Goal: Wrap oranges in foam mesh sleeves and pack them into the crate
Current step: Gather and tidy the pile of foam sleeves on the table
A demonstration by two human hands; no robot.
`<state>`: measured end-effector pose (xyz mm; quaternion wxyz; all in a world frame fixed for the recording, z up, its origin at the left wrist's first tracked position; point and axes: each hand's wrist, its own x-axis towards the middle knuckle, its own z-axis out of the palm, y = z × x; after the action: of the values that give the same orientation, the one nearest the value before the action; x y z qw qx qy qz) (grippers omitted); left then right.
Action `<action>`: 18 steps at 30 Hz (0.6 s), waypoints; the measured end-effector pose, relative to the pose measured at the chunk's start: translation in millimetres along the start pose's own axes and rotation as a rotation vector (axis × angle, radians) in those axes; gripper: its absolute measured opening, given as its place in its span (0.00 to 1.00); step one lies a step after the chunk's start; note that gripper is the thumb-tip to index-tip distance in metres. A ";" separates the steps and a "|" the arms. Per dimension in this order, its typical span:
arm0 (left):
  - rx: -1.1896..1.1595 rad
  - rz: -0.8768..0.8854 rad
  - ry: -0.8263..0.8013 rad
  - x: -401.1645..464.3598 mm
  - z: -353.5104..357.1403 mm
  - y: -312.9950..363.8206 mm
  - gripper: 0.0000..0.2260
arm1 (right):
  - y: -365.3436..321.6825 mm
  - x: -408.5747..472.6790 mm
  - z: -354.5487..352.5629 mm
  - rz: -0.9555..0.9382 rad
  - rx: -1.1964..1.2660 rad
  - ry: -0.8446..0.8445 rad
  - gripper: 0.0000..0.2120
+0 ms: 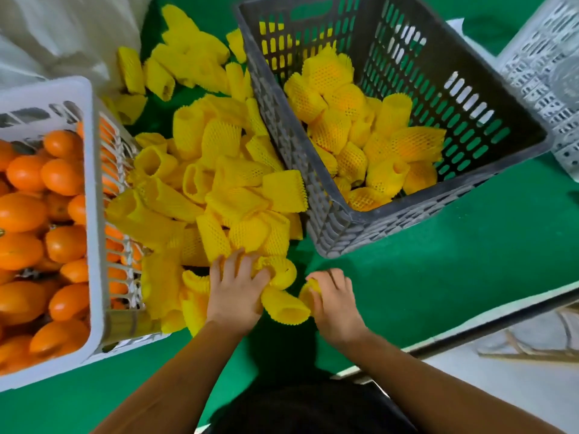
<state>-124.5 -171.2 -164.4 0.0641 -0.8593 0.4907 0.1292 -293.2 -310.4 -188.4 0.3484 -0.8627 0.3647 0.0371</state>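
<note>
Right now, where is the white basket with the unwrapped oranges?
In the head view, the white basket stands at the left edge on the green table, beside the pile of empty yellow foam sleeves, which separates it from the grey crate.

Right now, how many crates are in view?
3. A white crate of bare oranges at left, a dark grey crate with wrapped oranges at centre right, and a light grey crate, partly cut off, at the far right edge.

Green-topped table (438, 277) (pale floor (470, 386) beyond)
</note>
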 end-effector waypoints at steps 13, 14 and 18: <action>-0.239 -0.539 0.194 51.1 -140.2 -83.7 0.30 | -237.0 126.7 -50.9 0.505 1.275 -0.013 0.21; -0.292 -0.547 0.180 46.4 -147.9 -90.3 0.32 | -242.6 131.6 -53.5 0.441 1.137 0.079 0.24; -0.594 -0.622 0.191 29.8 -154.2 -95.0 0.38 | -244.9 126.8 -56.4 0.034 0.878 0.196 0.34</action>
<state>-3.8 -183.9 -26.7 -0.1955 -0.9553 0.1541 0.1595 -50.7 -302.1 -45.6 0.6447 -0.6263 0.3915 -0.1973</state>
